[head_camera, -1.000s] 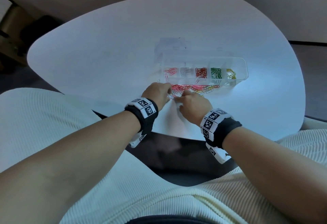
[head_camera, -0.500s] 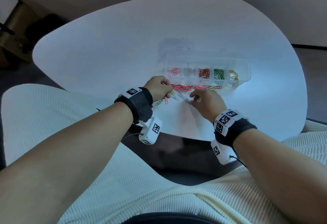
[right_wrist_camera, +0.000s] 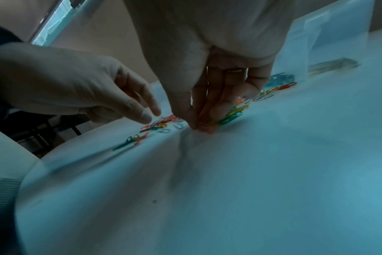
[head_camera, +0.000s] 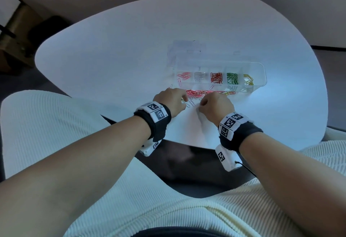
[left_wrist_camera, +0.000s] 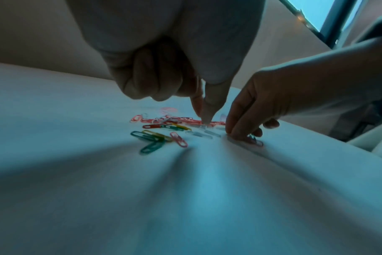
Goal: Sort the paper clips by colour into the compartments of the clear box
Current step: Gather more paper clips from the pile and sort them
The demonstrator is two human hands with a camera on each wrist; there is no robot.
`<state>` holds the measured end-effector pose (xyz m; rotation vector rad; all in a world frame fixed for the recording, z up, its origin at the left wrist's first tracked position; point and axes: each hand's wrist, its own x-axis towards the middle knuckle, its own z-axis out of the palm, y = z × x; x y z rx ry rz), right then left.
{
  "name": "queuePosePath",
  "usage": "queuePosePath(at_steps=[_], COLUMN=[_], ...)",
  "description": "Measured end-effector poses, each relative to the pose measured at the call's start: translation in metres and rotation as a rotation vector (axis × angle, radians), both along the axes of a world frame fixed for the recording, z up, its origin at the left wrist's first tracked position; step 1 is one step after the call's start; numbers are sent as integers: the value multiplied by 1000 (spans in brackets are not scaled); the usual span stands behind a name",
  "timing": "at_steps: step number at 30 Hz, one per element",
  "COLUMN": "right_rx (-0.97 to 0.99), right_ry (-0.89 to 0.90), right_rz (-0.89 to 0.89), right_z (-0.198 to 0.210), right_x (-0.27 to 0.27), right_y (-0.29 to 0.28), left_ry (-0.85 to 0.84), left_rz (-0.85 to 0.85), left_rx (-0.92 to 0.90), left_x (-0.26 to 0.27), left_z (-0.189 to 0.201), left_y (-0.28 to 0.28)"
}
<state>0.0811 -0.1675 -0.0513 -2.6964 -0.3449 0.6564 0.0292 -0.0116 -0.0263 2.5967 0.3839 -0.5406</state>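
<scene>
Now, as observed:
Left hand (head_camera: 171, 100): low over the tabletop (head_camera: 112, 64), wrist band up; index finger (left_wrist_camera: 207, 112) extended straight down, tip touching the loose clips (left_wrist_camera: 164, 127); other fingers curled into the palm, gripping nothing visible.
Right hand (head_camera: 217, 103): just beside the left, fingers (right_wrist_camera: 216, 103) bunched and pointing down, thumb and fingertips closing on an orange-red clip (right_wrist_camera: 205, 129) that lies on the tabletop.
Clips: mixed scatter (red, pink, green, yellow, clear) on the tabletop between the hands and the near wall of the box (head_camera: 260, 73).
Box: beyond the hands; compartments left to right hold pink, clear, red, green, yellow clips.
Arms: both forearms reach forward from the lap, wrists near each other.
Change vs 0.5 s ago: right hand has moved left and closed up towards the left hand; left wrist has rolled so the band's markers face up; box unmoved.
</scene>
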Motion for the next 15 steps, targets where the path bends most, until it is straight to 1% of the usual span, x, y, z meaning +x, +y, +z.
queuePosePath(at_steps=[2,4,9,11,12,15], right_rx=[2,50,381,514,583,840], right_ry=[-7,-4,-21,52,116,404], right_rz=[-27,-53,-176,-267,-329,-533], right_z=[0,0,9,12,13,18], right_x=[0,1,8,12,13,15], right_y=[-4,-7,-12,-11,-11,-9], left_ry=[3,5,-2,-14,-26,-54], left_rz=[-61,-118,-187,-205,-208,-202], left_rx=[63,110,174,184,184,176], left_x=[-1,-3,-3,-3,-3,-3], left_z=[-3,-6,-10,-12,-13,-14], left_y=[-2,-2,-3,-4,-5,-3])
